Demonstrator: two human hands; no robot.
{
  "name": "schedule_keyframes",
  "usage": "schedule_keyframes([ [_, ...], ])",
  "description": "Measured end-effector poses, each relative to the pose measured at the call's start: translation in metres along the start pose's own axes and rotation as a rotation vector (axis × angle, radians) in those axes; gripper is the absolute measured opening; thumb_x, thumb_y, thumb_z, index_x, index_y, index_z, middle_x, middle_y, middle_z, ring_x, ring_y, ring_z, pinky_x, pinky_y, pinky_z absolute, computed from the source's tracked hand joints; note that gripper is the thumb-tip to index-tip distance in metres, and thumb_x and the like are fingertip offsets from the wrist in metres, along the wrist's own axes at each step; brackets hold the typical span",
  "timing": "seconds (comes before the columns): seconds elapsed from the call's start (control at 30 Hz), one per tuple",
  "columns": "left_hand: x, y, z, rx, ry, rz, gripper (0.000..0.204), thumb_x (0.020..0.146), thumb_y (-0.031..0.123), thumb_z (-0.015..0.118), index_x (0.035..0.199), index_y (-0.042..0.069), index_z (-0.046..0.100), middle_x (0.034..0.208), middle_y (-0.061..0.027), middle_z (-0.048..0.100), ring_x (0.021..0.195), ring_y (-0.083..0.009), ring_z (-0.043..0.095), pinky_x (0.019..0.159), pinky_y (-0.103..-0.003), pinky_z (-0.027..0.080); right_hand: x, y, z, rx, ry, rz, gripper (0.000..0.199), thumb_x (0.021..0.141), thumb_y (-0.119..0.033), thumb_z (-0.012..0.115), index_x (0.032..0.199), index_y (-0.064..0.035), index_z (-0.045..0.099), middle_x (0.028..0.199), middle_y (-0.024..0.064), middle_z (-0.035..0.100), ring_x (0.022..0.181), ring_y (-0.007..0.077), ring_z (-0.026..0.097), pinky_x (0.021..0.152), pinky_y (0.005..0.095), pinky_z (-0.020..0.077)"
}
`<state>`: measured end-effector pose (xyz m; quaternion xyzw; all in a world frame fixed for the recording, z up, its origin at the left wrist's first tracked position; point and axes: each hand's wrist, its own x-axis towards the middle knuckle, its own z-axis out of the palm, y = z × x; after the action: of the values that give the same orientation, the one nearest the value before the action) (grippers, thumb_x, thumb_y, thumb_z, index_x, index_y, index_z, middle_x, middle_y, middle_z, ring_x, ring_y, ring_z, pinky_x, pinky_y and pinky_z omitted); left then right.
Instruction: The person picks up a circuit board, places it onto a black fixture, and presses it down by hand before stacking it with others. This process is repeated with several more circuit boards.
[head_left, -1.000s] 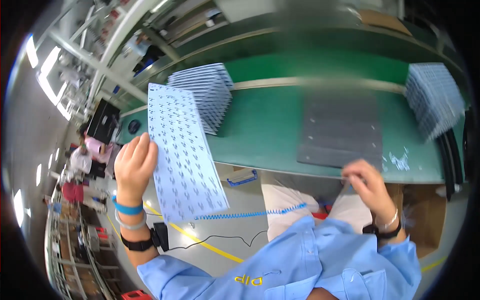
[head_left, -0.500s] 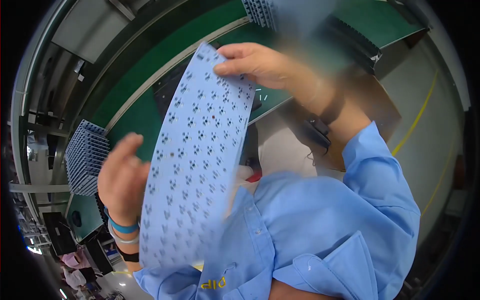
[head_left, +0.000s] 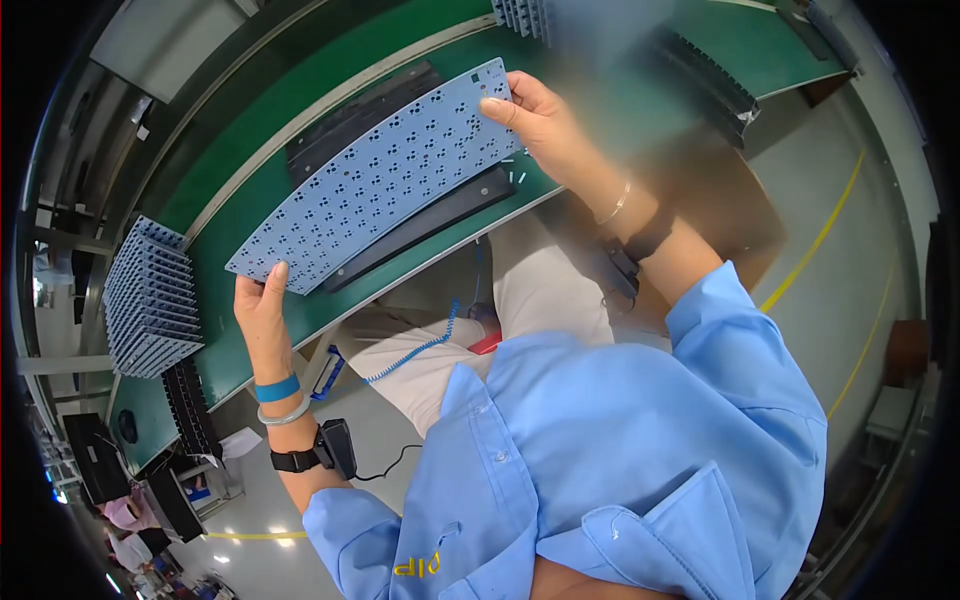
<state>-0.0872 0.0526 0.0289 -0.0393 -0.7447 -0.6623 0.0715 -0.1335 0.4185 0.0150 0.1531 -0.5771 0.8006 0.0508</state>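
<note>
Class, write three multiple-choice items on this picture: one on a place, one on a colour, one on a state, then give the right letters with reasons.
1. Where does the stack of pale blue sheets lie?
A. on the green bench, off the far side of the left hand
B. on the person's lap
C. on the floor

2. What colour is the band on the left wrist?
A. red
B. blue
C. yellow

3. How is the perforated sheet held?
A. lying flat, untouched
B. by the left hand alone
C. by both hands, one at each end

Answers: 1 A, the stack rests on the bench top beyond the left hand. 2 B, the band shows blue. 3 C, the left hand grips one end and the right hand the other.
</note>
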Motion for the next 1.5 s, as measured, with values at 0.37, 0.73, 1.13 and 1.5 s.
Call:
schedule_keyframes([
  [0.37,0.006,-0.012,0.001,-0.007,0.004,0.057,0.034,0.086,0.012,0.063,0.115,-0.001,0.052,0.11,-0.0071,0.058,0.099,-0.0137,0.053,0.091,-0.028,0.04,-0.019,0.003,-0.012,-0.059,0.021,0.047,0.027,0.089,-0.017,0.059,0.112,-0.0043,0.053,0.103,0.0003,0.058,0.095,0.0082,0.053,0.086,0.0255,0.0424],
  [0.73,-0.003,-0.018,0.001,0.013,0.076,0.074,0.027,0.086,0.008,0.062,0.111,-0.002,0.054,0.105,-0.0065,0.06,0.094,-0.0116,0.054,0.086,-0.026,0.042,-0.024,-0.015,0.001,-0.294,0.148,0.169,0.026,0.088,-0.013,0.06,0.11,-0.0021,0.055,0.105,0.0011,0.059,0.095,0.0091,0.054,0.086,0.0239,0.0424],
  [1.13,0.004,-0.009,0.004,-0.055,-0.037,0.082,0.023,0.084,0.008,0.064,0.104,0.0,0.058,0.097,-0.0034,0.063,0.087,-0.0092,0.055,0.08,-0.024,0.045,-0.025,0.005,-0.016,-0.387,0.083,-0.134,0.033,0.08,-0.007,0.06,0.112,-0.0042,0.055,0.104,0.0091,0.057,0.094,0.0216,0.054,0.082,0.0316,0.0453],
  [1.5,0.019,-0.013,0.0,-0.052,-0.129,0.023,0.024,0.084,0.015,0.066,0.101,0.0,0.058,0.096,-0.0023,0.063,0.086,-0.0081,0.055,0.078,-0.024,0.046,-0.02,0.007,-0.015,-0.339,0.144,-0.119,0.029,0.075,-0.002,0.061,0.103,-0.0043,0.056,0.096,0.0121,0.057,0.09,0.0281,0.055,0.076,0.0351,0.0475],
])
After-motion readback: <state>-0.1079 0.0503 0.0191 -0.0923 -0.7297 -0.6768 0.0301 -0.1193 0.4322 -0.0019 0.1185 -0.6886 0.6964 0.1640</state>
